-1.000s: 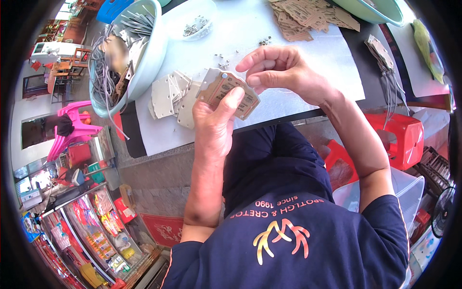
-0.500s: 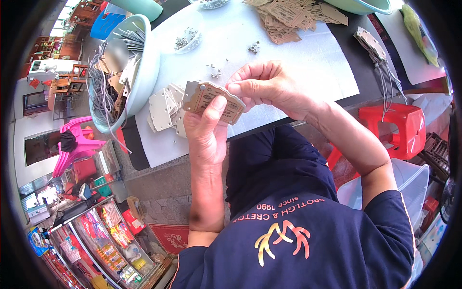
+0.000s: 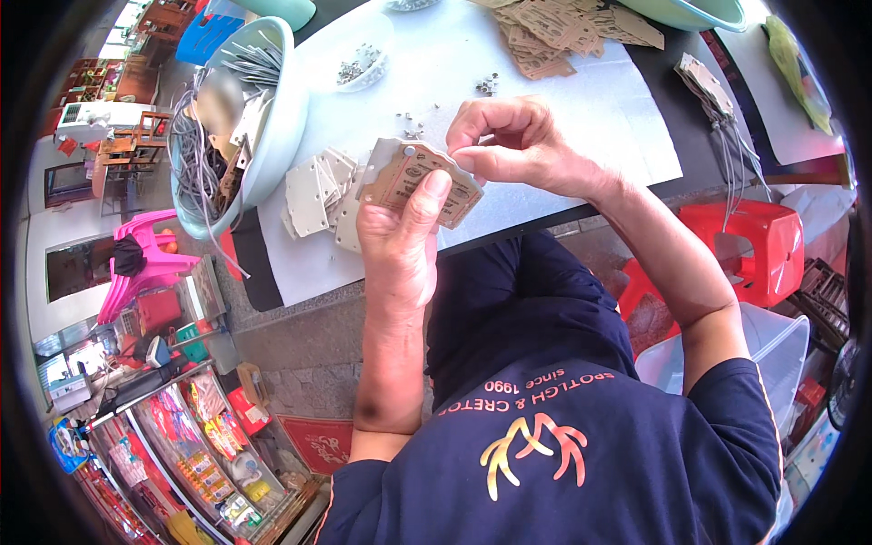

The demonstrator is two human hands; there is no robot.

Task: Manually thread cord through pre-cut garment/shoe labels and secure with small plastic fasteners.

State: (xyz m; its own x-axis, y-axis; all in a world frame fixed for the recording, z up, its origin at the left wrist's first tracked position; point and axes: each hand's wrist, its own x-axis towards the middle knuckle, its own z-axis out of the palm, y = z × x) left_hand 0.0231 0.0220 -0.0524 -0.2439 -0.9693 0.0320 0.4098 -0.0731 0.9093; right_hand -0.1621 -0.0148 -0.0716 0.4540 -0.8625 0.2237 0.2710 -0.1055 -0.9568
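My left hand [image 3: 398,245] grips a small stack of shaped cards, a brown printed card [image 3: 389,186] with paler pieces behind it. My thumb presses across its face, and a round silver stud shows near its top edge. At the card's right edge is my right hand [image 3: 527,150], its thumb and forefinger pinched together; whatever lies between them is hidden. Several small metal fasteners [image 3: 411,127] are scattered on the white sheet [image 3: 581,127] beyond the card. Beside my left hand lies a loose pile of pale cards [image 3: 313,195].
A pale green basin [image 3: 283,109] of grey cords and cards stands at the left. Farther back are a bowl [image 3: 368,68] of metal bits and a heap of brown cards [image 3: 549,36]. Corded cards [image 3: 707,86] lie at the right table edge, above a red stool [image 3: 749,241].
Both hands have shifted slightly to the right with the card, now more upright. My right fingers have risen a little along its edge and curled more tightly.
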